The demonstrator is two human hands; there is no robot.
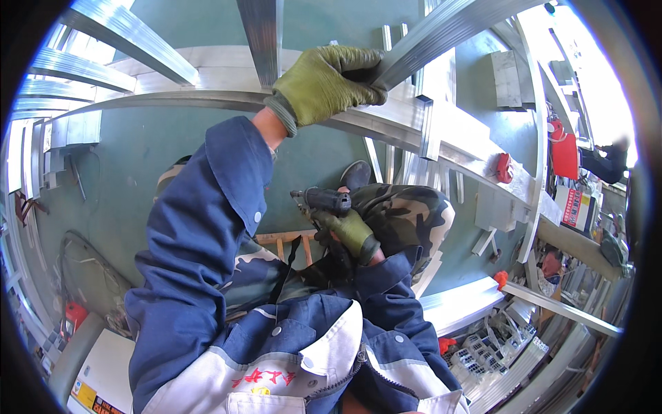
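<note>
My left hand, in an olive glove, reaches forward with its fingers closed round the near end of a ribbed aluminium profile. That end meets a long silver aluminium beam running across in front of me. Lower down, close to my knee, my right hand, gloved alike, is wrapped round the grip of a dark power drill. The drill's nose points left, apart from the beam. Its lower part is hidden by the hand and shadow.
More aluminium profiles join the beam at the far left. A red object sits on the frame at the right. Metal pieces lie in a heap at the lower right. Beneath me is a wooden frame. Another person stands at the far right.
</note>
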